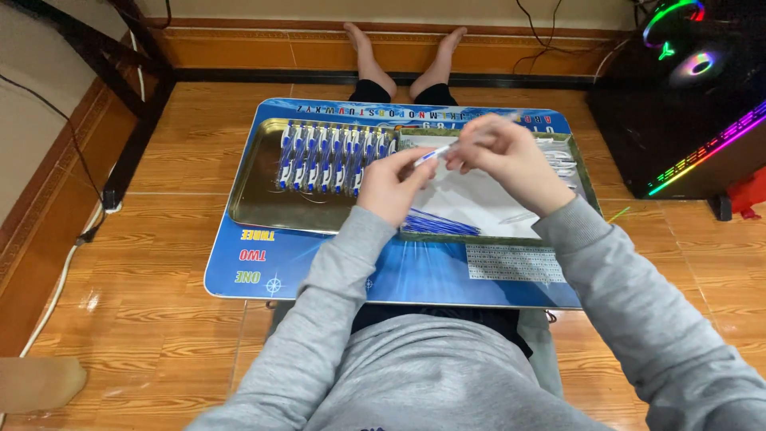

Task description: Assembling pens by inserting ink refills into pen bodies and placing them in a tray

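Both hands are up over the trays on the blue worktop. The left hand and the right hand pinch one pen between them. A row of pens lies in the left tray, and blue refills lie in the right tray.

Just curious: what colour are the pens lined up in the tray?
The pens are blue and white, in a row in the metal tray. The head view shows them best.
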